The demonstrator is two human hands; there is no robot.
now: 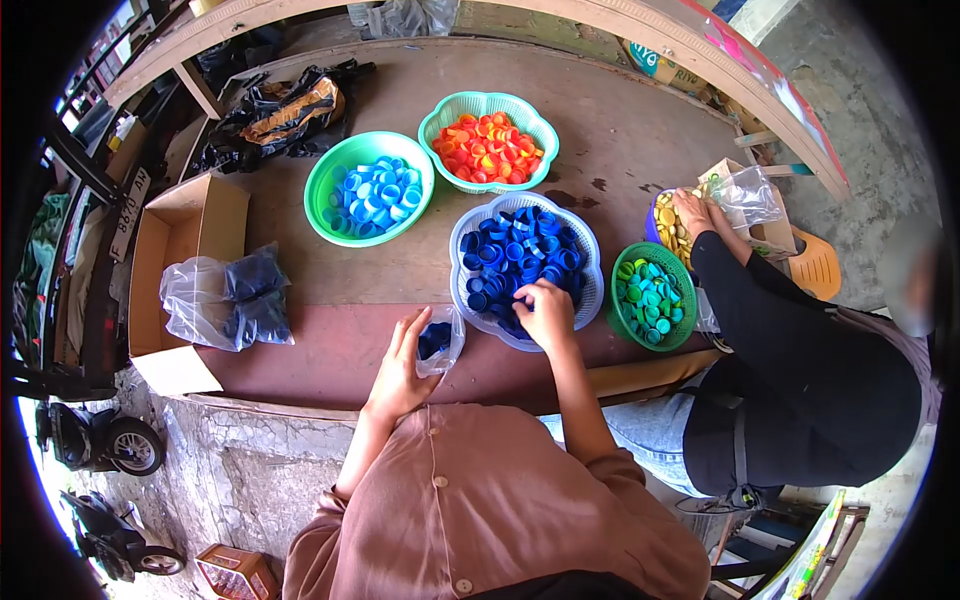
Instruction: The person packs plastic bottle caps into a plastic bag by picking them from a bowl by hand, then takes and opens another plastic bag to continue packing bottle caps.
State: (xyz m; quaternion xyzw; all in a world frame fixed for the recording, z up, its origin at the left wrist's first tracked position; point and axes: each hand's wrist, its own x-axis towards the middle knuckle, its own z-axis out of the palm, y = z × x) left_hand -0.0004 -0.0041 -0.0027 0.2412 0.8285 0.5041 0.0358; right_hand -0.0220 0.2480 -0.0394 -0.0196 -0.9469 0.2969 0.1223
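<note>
Held the clear bag (455,347) at lower centre beside the pale basket (592,268), presumably to shorten the reach; clamped its left side in the left hand (401,362) with curved fingers. Dipped the right hand (549,314) among the basket's dark blue caps (515,248) with fingertips drawn together; could not tell whether gripping one.

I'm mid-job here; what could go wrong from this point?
The left hand holds the clear bag near the front edge of the table, so a slip might send its dark blue caps to the floor.
The right hand is in the pale blue basket, close beside the green basket; a knock could mix their caps.
</note>
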